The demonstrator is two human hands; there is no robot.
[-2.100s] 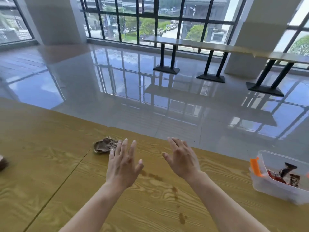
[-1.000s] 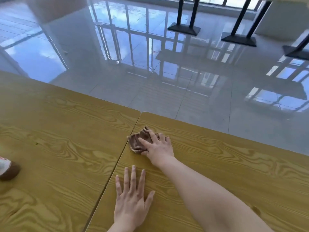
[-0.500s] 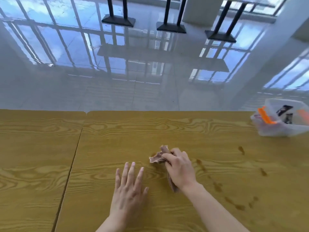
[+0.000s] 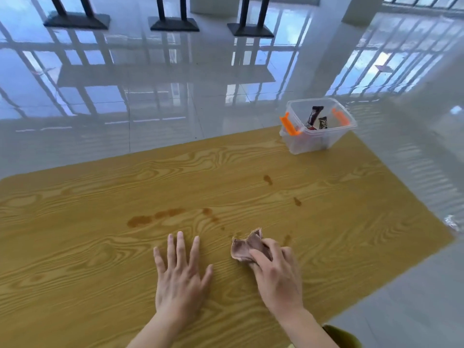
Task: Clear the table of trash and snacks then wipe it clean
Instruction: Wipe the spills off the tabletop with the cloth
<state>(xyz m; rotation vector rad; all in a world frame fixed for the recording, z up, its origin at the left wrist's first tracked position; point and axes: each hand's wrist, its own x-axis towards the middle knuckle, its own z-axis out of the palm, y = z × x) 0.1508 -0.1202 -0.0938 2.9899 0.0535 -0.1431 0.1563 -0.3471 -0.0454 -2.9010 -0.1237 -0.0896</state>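
My right hand (image 4: 276, 277) presses a crumpled brown cloth (image 4: 244, 248) onto the wooden table (image 4: 75, 222), fingers closed over it. My left hand (image 4: 180, 277) lies flat on the table just left of it, fingers spread, holding nothing. Brown spill stains (image 4: 155, 217) streak the wood ahead of both hands, and smaller spots (image 4: 268, 180) trail toward the far right. A clear plastic box (image 4: 317, 141) with orange clips stands at the table's far right corner and holds snack wrappers (image 4: 313, 116).
The table's right edge runs diagonally close to my right arm, with glossy floor beyond it. A small clear scrap (image 4: 452, 223) lies at that edge. Black table bases (image 4: 174, 23) stand on the floor far back.
My right hand took the brown cloth from the table's seam and slid it rightward to the stained area. The view swung right and the box came into sight. My left hand stayed flat.
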